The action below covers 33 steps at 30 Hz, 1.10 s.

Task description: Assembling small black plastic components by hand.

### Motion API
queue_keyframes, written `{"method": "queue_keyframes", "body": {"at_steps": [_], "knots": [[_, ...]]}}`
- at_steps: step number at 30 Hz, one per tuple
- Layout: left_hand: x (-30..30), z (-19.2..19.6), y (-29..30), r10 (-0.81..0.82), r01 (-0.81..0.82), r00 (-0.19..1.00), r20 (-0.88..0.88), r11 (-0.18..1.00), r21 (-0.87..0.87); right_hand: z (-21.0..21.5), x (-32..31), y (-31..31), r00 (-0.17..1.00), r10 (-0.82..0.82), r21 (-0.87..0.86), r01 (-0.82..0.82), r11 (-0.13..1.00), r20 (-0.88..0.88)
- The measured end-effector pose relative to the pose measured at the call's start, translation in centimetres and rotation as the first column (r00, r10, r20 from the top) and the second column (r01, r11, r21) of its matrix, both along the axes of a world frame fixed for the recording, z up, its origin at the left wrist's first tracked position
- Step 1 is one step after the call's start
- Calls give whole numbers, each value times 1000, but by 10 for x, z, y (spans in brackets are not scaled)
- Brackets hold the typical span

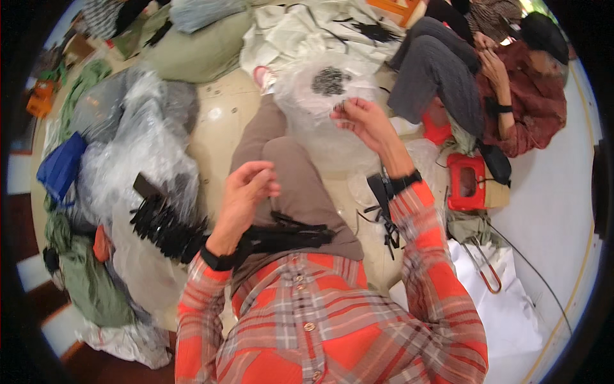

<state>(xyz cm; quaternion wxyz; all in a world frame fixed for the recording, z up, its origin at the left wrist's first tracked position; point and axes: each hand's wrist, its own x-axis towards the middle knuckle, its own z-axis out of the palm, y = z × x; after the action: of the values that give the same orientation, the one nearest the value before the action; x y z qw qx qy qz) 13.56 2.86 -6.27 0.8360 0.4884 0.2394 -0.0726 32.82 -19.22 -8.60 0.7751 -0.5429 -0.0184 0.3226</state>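
My right hand (366, 121) is raised over the near part of a clear plastic bag (308, 131), its fingertips pinched around a small dark piece. Inside or on that bag lies a heap of small dark pieces (328, 81), just beyond my fingers. Above my lap, my left hand (248, 191) is closed with thumb and fingers pressed together; whatever it may hold is hidden. Long black strips (291, 237) lie across my thighs under my left wrist. A thick bundle of black strips (167, 229) extends to the left of them.
Large clear plastic bags (137, 153) crowd the left, beside a blue bag (62, 166). A green sack (198, 48) and white sheeting (281, 35) lie ahead. At right, a co-worker (524, 96) sits near a red plastic container (465, 182). More black strips (388, 230) hang by my right forearm.
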Motion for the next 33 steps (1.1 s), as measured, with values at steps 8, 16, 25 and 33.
{"method": "queue_keyframes", "body": {"at_steps": [8, 16, 25, 33], "knots": [[-27, 22, -13, -68, 98, 992, 102, 939, -330, 62, -130, 43, 447, 363, -357, -101, 929, 818], [-101, 14, 53, 280, -279, 960, 8, 958, -67, -12, -187, 47, 171, 821, -837, 42, 546, 544], [-152, -14, 44, 339, -346, 937, -84, 934, -92, -17, -209, 85, -179, 891, -882, 153, 445, 418], [-143, 1, 24, 311, -306, 950, 28, 944, -128, 28, -191, 81, 264, 843, -866, -54, 497, 468]]}}
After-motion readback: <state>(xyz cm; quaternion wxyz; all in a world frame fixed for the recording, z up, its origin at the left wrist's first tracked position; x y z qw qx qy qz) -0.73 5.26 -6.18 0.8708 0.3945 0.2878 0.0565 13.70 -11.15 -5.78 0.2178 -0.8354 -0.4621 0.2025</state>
